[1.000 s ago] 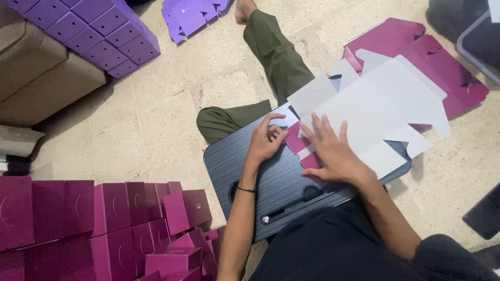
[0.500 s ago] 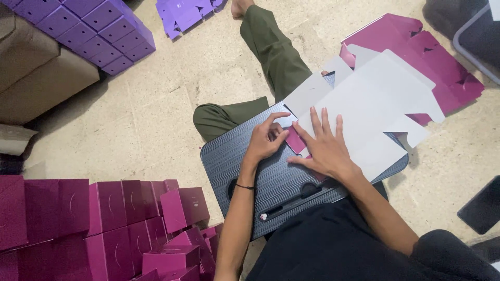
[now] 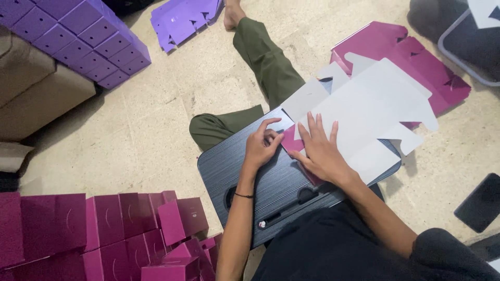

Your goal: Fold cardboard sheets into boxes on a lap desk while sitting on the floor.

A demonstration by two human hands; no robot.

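A flat unfolded cardboard box blank [image 3: 372,112], white on its upper face and magenta below, lies in the middle right of the frame on a dark grey ribbed lap counter [image 3: 245,166]. The right hand [image 3: 322,153] presses flat on its lower left edge, fingers spread. The left hand [image 3: 262,147], just beside it to the left, has its grip curled, pinching a small magenta flap [image 3: 289,141] of the blank.

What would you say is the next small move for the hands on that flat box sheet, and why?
Probably fold the magenta flap over: the left hand pinches it at the edge of the white box blank, which the right hand presses flat on the dark lap desk.
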